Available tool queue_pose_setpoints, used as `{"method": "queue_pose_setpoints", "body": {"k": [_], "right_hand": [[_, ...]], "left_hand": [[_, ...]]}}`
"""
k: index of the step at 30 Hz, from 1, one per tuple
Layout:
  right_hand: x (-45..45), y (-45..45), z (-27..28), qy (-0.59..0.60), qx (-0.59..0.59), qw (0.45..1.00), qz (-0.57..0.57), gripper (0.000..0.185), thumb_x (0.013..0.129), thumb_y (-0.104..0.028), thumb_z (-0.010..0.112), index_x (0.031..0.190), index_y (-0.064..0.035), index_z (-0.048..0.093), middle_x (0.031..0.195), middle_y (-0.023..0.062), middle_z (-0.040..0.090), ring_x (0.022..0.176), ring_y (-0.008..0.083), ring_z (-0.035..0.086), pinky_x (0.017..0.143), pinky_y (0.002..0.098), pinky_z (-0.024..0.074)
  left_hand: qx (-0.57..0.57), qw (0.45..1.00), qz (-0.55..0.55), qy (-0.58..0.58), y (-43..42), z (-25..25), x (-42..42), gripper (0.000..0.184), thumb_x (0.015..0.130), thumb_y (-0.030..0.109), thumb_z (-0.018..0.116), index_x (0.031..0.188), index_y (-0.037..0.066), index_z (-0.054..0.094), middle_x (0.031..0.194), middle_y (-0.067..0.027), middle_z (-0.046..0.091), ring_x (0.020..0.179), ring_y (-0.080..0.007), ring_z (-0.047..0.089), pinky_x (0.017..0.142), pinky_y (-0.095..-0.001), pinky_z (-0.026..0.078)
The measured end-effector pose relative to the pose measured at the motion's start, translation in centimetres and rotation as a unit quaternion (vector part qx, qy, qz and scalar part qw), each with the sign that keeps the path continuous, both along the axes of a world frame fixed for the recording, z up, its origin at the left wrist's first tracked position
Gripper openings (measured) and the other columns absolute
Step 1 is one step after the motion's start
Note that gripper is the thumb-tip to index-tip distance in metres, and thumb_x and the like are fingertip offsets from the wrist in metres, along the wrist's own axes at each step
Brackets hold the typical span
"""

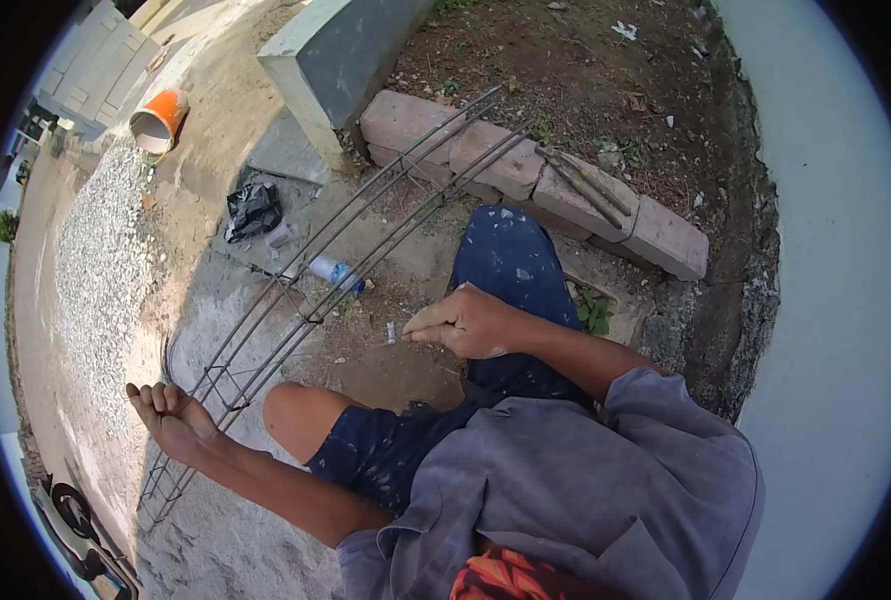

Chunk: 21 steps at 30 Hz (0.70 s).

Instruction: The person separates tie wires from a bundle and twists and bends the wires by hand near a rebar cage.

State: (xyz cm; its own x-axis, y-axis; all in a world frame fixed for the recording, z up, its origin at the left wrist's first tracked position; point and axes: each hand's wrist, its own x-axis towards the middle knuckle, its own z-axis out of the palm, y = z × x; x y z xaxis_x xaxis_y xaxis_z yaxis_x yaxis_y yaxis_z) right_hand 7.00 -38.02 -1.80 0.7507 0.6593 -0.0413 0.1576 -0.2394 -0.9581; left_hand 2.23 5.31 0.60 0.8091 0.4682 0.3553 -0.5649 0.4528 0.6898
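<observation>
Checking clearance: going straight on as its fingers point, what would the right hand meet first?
The right hand would probably meet the rebar cage first, though depth is hard to judge here.

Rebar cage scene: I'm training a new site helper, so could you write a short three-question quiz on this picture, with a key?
1. Multiple choice: what colour is the outside of the tipped bucket?
a) green
b) orange
c) blue

2. True or false: in this view, the upper end of the rebar cage overlaps the row of blocks.

3. Fill in: the person's ____ hand appears nearer to the gravel pile.

Key: 1. b, orange. 2. True. 3. Left; the left hand is on the gravel side.
</observation>
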Motion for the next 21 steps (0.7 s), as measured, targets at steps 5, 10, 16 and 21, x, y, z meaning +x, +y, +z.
{"method": "queue_pose_setpoints", "body": {"k": [5,10,16,21], "right_hand": [[3.6,-6.5,-0.1,-0.027,0.094,0.926,-0.365,0.022,0.093,-0.015,0.059,0.105,0.0011,0.068,0.087,0.0052,0.069,0.077,0.0094,0.059,0.069,0.0242,0.0467],[9.7,-19.5,-4.9,-0.174,-0.098,0.772,-0.604,0.029,0.091,-0.022,0.06,0.107,0.001,0.068,0.097,0.0118,0.07,0.09,0.0174,0.063,0.082,0.0296,0.0466],[13.2,-27.6,-9.1,-0.19,-0.569,0.618,-0.507,0.043,0.088,-0.038,0.059,0.122,-0.0131,0.062,0.116,0.02,0.06,0.105,0.0356,0.059,0.088,0.0407,0.0464],[14.7,-18.4,-5.8,-0.303,-0.369,0.766,-0.431,0.038,0.09,-0.034,0.059,0.121,-0.0128,0.062,0.115,0.0163,0.058,0.107,0.0309,0.057,0.089,0.0381,0.0464]], "left_hand": [[0.227,0.919,0.097,0.307,-5.6,3.4,0.0,0.056,0.1,0.034,0.043,0.141,-0.002,0.03,0.141,-0.0222,0.038,0.132,-0.031,0.039,0.106,-0.0441,0.035],[0.177,0.837,0.308,0.417,1.1,-3.5,-6.0,0.046,0.096,0.026,0.055,0.13,-0.004,0.047,0.127,-0.0164,0.054,0.12,-0.024,0.051,0.099,-0.0368,0.041],[0.192,0.665,0.505,0.516,7.3,-12.1,-14.4,0.051,0.089,0.033,0.064,0.123,-0.004,0.054,0.112,-0.0146,0.06,0.101,-0.0212,0.056,0.088,-0.0317,0.043],[-0.052,0.762,0.268,0.587,6.1,-12.3,-13.2,0.059,0.088,0.051,0.058,0.118,0.001,0.053,0.084,-0.0076,0.058,0.071,-0.0163,0.057,0.062,-0.0335,0.051]]}}
